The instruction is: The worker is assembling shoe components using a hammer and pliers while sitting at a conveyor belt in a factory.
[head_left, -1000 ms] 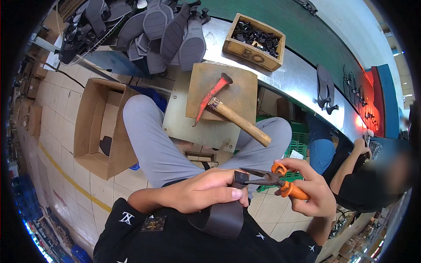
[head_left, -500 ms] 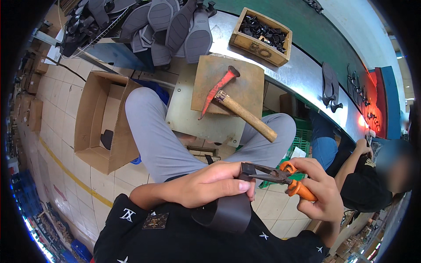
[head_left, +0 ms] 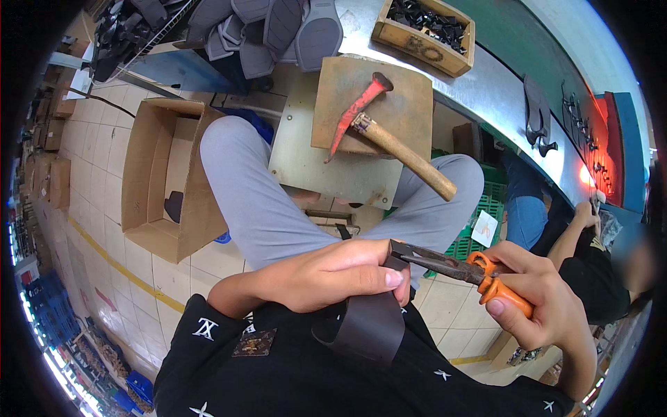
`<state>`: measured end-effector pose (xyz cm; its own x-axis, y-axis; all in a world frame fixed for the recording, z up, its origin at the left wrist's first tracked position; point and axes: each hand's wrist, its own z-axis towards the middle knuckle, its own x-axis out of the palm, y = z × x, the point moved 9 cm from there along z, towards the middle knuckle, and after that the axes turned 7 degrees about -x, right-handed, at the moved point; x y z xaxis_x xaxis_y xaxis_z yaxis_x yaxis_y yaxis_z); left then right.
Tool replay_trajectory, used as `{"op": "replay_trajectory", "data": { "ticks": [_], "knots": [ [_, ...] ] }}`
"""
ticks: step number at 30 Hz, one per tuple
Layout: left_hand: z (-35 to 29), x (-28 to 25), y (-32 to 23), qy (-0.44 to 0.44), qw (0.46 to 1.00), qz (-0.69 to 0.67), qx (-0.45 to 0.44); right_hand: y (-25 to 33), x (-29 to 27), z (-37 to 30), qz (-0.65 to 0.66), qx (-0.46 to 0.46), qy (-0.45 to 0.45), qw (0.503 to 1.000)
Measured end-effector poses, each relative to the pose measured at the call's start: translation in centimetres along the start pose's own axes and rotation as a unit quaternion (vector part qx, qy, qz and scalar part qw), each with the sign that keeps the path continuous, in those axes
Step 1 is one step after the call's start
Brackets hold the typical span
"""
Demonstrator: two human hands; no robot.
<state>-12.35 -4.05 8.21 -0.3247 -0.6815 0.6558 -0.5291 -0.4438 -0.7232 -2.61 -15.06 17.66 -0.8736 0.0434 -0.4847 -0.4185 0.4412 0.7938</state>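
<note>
My left hand (head_left: pixel 347 274) is closed around a dark shoe with a wide brown strap (head_left: pixel 375 333) hanging below the fingers. The shoe's small dark heel (head_left: pixel 399 254) sticks out past my thumb and forefinger. My right hand (head_left: pixel 545 299) grips orange-handled pincers (head_left: pixel 445 264), their long dark jaws pointing left. The jaw tips meet the heel's end; exactly how they bite cannot be made out. Most of the shoe is hidden behind my left hand. Ahead of my hands, a red-headed hammer (head_left: pixel 403 149) with a wooden handle lies on a brown board (head_left: pixel 333 90).
The board rests on a pale stool (head_left: pixel 292 153) between my knees. An open cardboard box (head_left: pixel 198 187) stands at left. Grey-soled shoes (head_left: pixel 271 35) are piled beyond it. A wooden box (head_left: pixel 417 48) of small black parts sits on the metal bench (head_left: pixel 486 104). A co-worker (head_left: pixel 590 271) sits at right.
The pincers' jaws and handles have come closer together. My right hand has moved right and slightly down. The view has shifted, while my left hand keeps its hold on the shoe.
</note>
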Motion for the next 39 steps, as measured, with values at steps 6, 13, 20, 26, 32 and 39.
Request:
{"op": "replay_trajectory", "data": {
  "ticks": [6, 13, 20, 26, 32, 39],
  "knots": [
    [-0.5, -0.5, 0.4, -0.023, 0.999, -0.012, -0.037, 1.9, 0.1, 0.6, -0.048, 0.016, 0.010, 0.999],
    [-1.0, -0.2, -0.6, -0.021, 0.998, 0.050, -0.004, 2.4, 0.5, 0.4, -0.082, 0.032, 0.020, 0.996],
    [-1.2, -0.3, -1.0, -0.034, 0.994, 0.106, 0.005, 2.2, 0.8, 0.4, -0.072, 0.058, 0.020, 0.996],
    [-1.3, 0.1, -1.0, -0.013, 0.997, 0.072, 0.014, 2.0, 1.0, 0.1, -0.086, 0.017, 0.022, 0.996],
    [-1.0, 0.3, -0.4, -0.004, 0.999, 0.031, 0.018, 1.3, 0.9, 0.3, -0.062, -0.036, -0.004, 0.997],
    [0.4, 1.2, 0.4, -0.009, 0.999, -0.015, -0.038, -2.4, -4.0, 2.1, 0.095, -0.043, -0.047, 0.993]
  ]
}}
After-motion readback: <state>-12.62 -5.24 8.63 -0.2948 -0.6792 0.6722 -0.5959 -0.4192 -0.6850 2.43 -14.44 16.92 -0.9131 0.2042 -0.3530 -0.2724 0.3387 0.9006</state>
